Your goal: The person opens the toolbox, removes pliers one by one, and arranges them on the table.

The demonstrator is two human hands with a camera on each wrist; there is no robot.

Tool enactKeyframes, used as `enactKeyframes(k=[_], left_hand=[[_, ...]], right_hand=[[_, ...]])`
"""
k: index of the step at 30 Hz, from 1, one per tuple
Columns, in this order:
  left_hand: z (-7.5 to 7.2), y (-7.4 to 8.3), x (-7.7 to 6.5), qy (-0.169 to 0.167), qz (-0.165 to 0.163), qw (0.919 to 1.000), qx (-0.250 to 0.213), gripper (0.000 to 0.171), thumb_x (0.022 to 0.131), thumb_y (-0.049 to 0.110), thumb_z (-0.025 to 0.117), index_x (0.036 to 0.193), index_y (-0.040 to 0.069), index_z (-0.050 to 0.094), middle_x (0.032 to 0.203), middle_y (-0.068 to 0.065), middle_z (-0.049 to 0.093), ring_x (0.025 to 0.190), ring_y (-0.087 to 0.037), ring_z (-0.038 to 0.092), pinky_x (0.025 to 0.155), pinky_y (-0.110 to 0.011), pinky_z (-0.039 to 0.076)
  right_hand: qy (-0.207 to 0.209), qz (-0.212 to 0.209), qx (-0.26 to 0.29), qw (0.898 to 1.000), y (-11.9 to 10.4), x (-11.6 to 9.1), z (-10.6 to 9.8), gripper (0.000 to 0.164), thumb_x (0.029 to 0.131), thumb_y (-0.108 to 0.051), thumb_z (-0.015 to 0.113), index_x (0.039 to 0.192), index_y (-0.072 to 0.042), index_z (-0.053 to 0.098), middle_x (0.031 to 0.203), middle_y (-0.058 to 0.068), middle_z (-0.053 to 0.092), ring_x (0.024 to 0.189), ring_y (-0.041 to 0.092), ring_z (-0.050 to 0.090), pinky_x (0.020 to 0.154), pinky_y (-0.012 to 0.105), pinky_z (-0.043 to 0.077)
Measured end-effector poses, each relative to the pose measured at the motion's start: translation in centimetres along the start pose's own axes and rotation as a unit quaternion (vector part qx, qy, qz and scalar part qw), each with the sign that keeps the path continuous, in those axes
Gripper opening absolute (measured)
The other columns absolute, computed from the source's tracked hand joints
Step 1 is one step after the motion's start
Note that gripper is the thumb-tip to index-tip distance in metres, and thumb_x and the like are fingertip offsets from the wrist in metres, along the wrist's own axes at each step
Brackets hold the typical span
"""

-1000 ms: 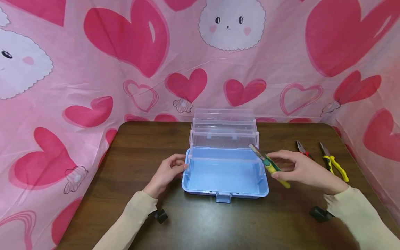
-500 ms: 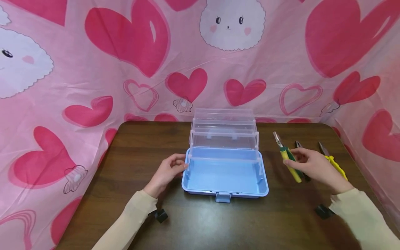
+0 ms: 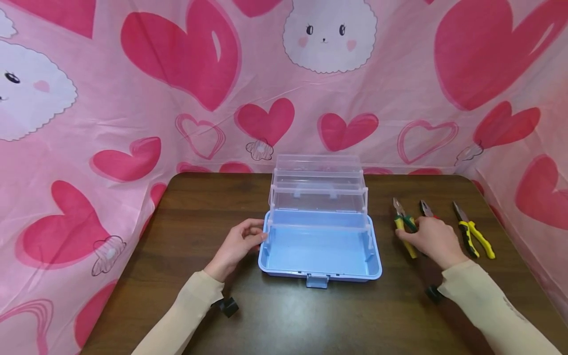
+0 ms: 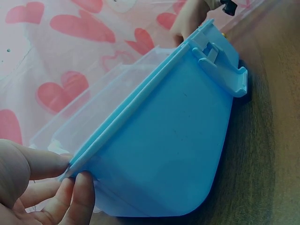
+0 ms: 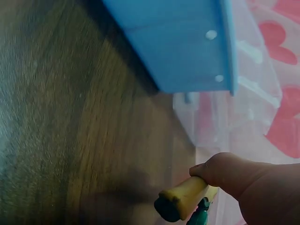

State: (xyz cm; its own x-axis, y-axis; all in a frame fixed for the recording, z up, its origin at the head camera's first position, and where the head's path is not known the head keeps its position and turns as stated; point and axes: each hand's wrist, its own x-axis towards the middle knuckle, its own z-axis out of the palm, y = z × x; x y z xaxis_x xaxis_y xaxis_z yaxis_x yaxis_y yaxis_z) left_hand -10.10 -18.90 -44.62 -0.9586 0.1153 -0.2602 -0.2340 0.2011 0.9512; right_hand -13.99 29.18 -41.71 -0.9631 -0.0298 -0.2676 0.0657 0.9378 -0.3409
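Note:
In the head view a light blue toolbox (image 3: 319, 249) stands on the table with its clear lid (image 3: 317, 182) raised. My left hand (image 3: 239, 242) pinches the box's left rim, thumb above and fingers below, as the left wrist view shows. Right of the box, my right hand (image 3: 432, 239) holds pliers (image 3: 399, 223) with yellow-and-green handles, low at the table with the jaws pointing away from me. Its thumb (image 5: 225, 171) lies on a yellow handle (image 5: 185, 197) in the right wrist view; the other fingers are mostly hidden.
Pliers with a red part (image 3: 427, 209) lie just beyond my right hand, their handles hidden by it. Yellow-and-black long-nose pliers (image 3: 472, 231) lie farther right. A pink heart-printed curtain (image 3: 284, 84) hangs behind the brown table (image 3: 213, 197).
My right hand has carried the yellow-and-green pliers from over the box's right edge to the right and down to the table. The left hand has kept its place on the rim.

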Motion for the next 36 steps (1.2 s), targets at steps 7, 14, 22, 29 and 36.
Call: enactKeyframes(k=[7,14,22,29,36], left_hand=[[0.0,-0.1,0.0,0.002,0.003,1.0000,-0.001,0.043,0.098,0.021,0.074,0.138,0.010,0.063,0.113,-0.014,0.069,0.097,-0.027,0.067,0.094,-0.042,0.059],[0.1,-0.2,-0.2,0.002,-0.002,1.0000,-0.007,0.043,0.097,0.021,0.075,0.138,0.012,0.064,0.112,-0.012,0.070,0.096,-0.028,0.068,0.092,-0.039,0.060],[-0.1,-0.2,-0.2,-0.001,-0.003,1.0000,-0.004,0.044,0.098,0.021,0.074,0.139,0.010,0.062,0.114,-0.014,0.069,0.097,-0.026,0.067,0.095,-0.043,0.059],[-0.1,-0.1,-0.1,-0.004,-0.001,1.0000,-0.007,0.043,0.099,0.020,0.073,0.139,0.009,0.062,0.113,-0.015,0.069,0.096,-0.026,0.067,0.094,-0.043,0.059],[-0.2,-0.2,-0.2,0.000,-0.005,0.9999,-0.010,0.044,0.099,0.020,0.073,0.139,0.009,0.062,0.114,-0.014,0.070,0.096,-0.025,0.068,0.093,-0.040,0.060]], right_hand=[[-0.018,0.026,-0.010,0.999,-0.3,1.3,0.3,0.061,0.093,-0.050,0.071,0.093,0.011,0.063,0.073,0.014,0.060,0.066,0.029,0.056,0.056,0.037,0.053],[-0.019,0.037,-0.022,0.999,-0.4,1.9,1.3,0.058,0.093,-0.049,0.070,0.083,0.008,0.063,0.069,0.013,0.057,0.063,0.028,0.054,0.054,0.034,0.049],[-0.009,0.022,-0.044,0.999,-0.8,2.1,1.7,0.055,0.094,-0.047,0.070,0.082,0.006,0.063,0.068,0.012,0.056,0.062,0.028,0.053,0.054,0.036,0.047],[-0.004,0.032,-0.058,0.998,-0.7,2.0,2.0,0.065,0.093,-0.054,0.068,0.093,0.010,0.058,0.073,0.016,0.057,0.064,0.031,0.054,0.057,0.042,0.051],[0.011,0.013,-0.054,0.998,-0.2,1.5,2.4,0.077,0.095,-0.055,0.066,0.113,0.018,0.053,0.085,0.025,0.060,0.068,0.033,0.056,0.060,0.049,0.057]])
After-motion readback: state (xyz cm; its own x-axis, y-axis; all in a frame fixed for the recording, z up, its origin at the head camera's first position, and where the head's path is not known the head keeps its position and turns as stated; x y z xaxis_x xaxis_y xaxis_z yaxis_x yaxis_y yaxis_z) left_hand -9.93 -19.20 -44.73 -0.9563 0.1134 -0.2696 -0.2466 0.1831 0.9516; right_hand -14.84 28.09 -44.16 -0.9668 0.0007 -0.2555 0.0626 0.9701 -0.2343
